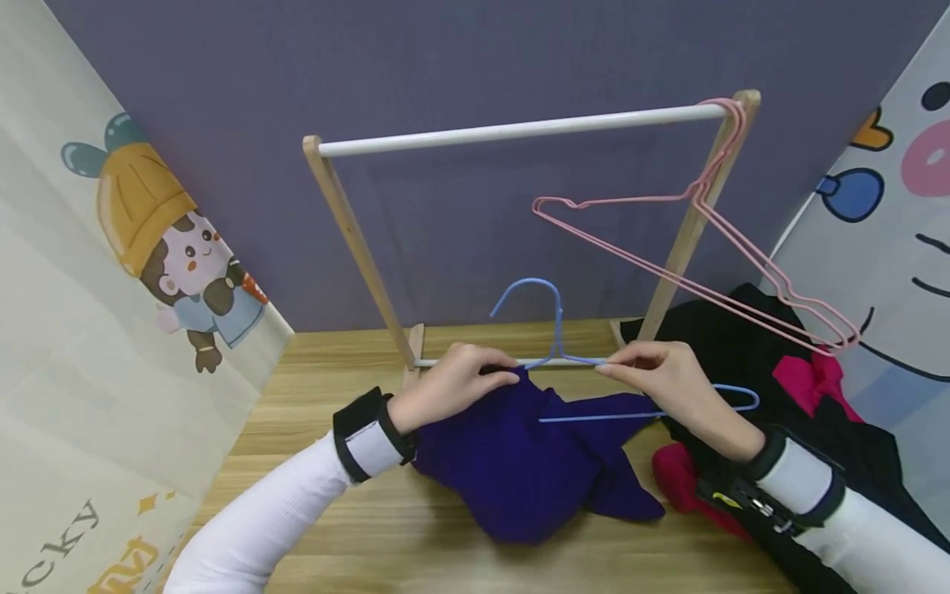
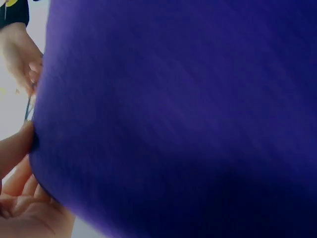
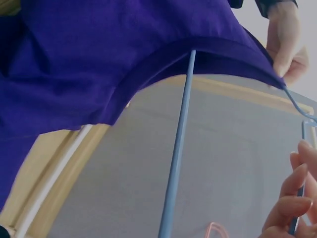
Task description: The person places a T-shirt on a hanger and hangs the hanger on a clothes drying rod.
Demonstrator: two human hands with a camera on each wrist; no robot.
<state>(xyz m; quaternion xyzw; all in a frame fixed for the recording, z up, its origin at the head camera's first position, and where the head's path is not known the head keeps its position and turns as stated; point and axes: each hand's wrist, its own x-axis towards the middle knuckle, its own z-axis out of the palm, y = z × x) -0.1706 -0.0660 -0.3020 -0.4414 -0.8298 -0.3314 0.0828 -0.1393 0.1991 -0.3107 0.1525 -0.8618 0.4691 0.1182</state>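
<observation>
A dark purple garment [image 1: 527, 470] hangs from my left hand [image 1: 462, 386], whose thumb and fingers pinch its upper edge beside the hanger's neck. The blue hanger [image 1: 559, 326] has its hook up, and its left side passes into the garment's curved opening [image 3: 198, 44]. My right hand [image 1: 668, 388] pinches the hanger's right shoulder, which is outside the cloth. In the right wrist view the lower bar [image 3: 178, 144] runs into that opening. Purple cloth [image 2: 173, 109] fills most of the left wrist view, with the left thumb at its edge.
A small rack with a white top rail [image 1: 519, 132] and wooden posts stands behind. Pink hangers [image 1: 701, 188] hang at its right end. Black cloth [image 1: 839, 445] and red cloth [image 1: 679, 474] lie heaped at right on the wooden table [image 1: 356, 528]. Printed panels flank both sides.
</observation>
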